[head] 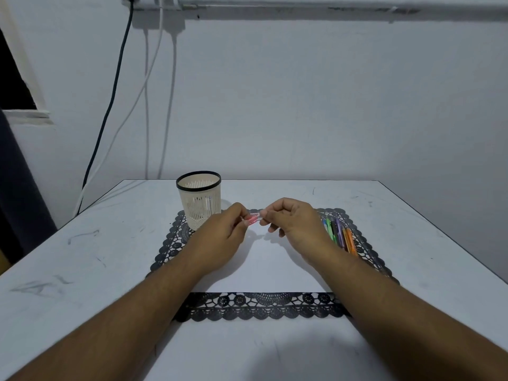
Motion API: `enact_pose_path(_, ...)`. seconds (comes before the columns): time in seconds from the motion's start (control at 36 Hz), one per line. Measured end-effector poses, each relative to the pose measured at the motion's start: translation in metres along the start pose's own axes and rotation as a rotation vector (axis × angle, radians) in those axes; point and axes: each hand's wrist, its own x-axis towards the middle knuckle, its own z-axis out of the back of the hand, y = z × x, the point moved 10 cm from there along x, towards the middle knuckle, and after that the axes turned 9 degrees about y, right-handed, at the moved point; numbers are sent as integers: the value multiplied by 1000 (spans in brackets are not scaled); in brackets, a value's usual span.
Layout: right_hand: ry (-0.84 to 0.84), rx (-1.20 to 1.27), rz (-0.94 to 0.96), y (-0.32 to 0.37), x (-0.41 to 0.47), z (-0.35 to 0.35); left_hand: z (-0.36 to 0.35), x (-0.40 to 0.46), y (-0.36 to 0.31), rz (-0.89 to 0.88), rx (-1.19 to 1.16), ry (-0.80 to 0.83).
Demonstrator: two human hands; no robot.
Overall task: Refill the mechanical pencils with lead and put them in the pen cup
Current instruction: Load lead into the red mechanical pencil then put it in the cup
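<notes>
I am looking down at a white table filling the lower half of the frame, with a black lace-edged mat lying across its middle. Near the mat's upper left corner a cream pen cup is standing upright, and faint upright shapes are showing through its slots, though I cannot tell what they are. At the right of the mat a row of coloured mechanical pencils is lying side by side, partly hidden behind my right hand. At centre frame my left hand is curling its fingers around one end of a small red, partly clear piece, while the right hand's thumb and forefinger are pinching the other end; whether it is a pencil or a lead case I cannot tell. My worry is the lead: pulling the parts askew could be snapping thin sticks or scattering them over the lace, where they would be hard to find.
</notes>
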Motion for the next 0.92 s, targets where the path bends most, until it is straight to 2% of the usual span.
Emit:
enact_pose_path(0.31,34,-48,58,11,-3,-5,-3,-1,-8,-41,18,27)
enact_pose_path(0.42,28,-4,24,6,-5,-8,-2,-2,-9,-34,-52,-3)
enact_pose_path(0.53,50,122,-14,0,-6,-18,0,-1,-9,-17,-187,-64)
enact_pose_path(0.64,-96,205,-20,3,-4,-2,0,0,-3,11,-236,-69)
enact_pose_path(0.72,-185,363,-26,5,-2,12,-1,0,3,34,-213,-43)
enact_pose_path(0.83,-158,564,11,10,-1,11,-5,-1,12,65,-259,3)
enact_pose_path(0.92,-135,722,29,7,2,1,-13,2,12,80,-424,42)
